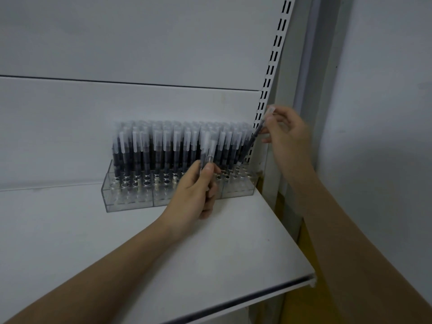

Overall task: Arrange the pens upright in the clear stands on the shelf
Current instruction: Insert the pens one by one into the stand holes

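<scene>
- My left hand is nearest, fingers curled round a small bunch of spare pens, caps up, held in front of the middle of the clear stands. They look light, stiff and smooth, so I judge a loose fist round the barrels is enough, though they could slide down through it if I slacken.
- My right hand is farther off, at the right end of the row, pinching a single pen near its cap. It hangs tilted, tip down toward the empty holes at that end.
- I judge the upper barrel just under the cap is the place to hold: a pull on the cap alone might take it off.
- The stands sit at the back of the white shelf; standing pens fill the rear rows, front holes are open.
- Clear plastic can crack, so I'd seat each pen gently.
</scene>
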A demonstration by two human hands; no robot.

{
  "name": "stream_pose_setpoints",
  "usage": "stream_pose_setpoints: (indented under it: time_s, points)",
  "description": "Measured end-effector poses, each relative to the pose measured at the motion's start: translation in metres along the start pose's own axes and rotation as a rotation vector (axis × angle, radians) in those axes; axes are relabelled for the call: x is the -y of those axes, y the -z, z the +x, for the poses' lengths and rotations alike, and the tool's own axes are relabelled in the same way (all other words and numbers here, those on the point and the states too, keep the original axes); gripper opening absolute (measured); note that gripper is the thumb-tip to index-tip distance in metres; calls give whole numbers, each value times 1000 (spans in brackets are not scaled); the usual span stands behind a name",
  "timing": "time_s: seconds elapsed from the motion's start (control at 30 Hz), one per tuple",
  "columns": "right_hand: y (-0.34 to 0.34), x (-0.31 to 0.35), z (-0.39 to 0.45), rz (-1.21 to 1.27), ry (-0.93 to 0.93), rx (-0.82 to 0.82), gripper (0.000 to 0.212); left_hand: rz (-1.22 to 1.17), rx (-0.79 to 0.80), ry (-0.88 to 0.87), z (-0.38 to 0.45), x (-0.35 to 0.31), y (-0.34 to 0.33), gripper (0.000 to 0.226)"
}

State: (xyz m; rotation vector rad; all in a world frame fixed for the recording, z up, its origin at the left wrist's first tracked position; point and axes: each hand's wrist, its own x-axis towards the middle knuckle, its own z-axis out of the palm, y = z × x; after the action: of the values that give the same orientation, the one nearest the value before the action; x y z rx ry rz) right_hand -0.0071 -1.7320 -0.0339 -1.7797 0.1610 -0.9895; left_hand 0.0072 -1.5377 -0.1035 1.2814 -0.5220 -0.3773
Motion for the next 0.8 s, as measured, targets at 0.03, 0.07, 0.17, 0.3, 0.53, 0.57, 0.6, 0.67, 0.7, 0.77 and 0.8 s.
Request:
stream_pose_setpoints:
  time_s: [0.03, 0.07, 0.17, 0.3, 0.53, 0.57, 0.6, 0.67, 0.7, 0.77, 0.8]
  points:
    - [-1, 0, 0, -29, 19, 13, 22, -9, -11, -11, 0, 0, 0, 26]
    - [-2, -1, -1, -59, 39, 28, 22, -8, -24, -26, 0, -1, 0, 26]
    - [-5, -3, -2, -127, 66, 79, 25, 12, -44, -84, -1, -2, 0, 28]
    - [-9, -10, -6, -165, 71, 170, 24, -21, -43, -80, 0, -2, 0, 29]
    - [-14, -29, -25, -217, -34, 219, 13, -83, -25, 36, 1, -2, 1, 19]
    - [-15, -28, -28, -223, -35, 210, 14, -77, -8, 51, 1, -2, 1, 18]
    - [-15, -29, -31, -236, -36, 196, 15, -63, 11, 59, 0, -2, 0, 18]
    - [-16, -29, -41, -234, -28, 116, 18, -21, 51, 61, -1, -1, -1, 20]
    - [-17, -28, -48, -209, -23, 57, 16, 11, 66, 53, -2, -1, -2, 22]
    - [-20, -26, -66, -96, -47, -28, 9, 80, 86, 35, -2, 0, -3, 25]
    - [-23, -25, -75, 4, -80, -34, 8, 102, 95, 32, -2, 2, -3, 25]
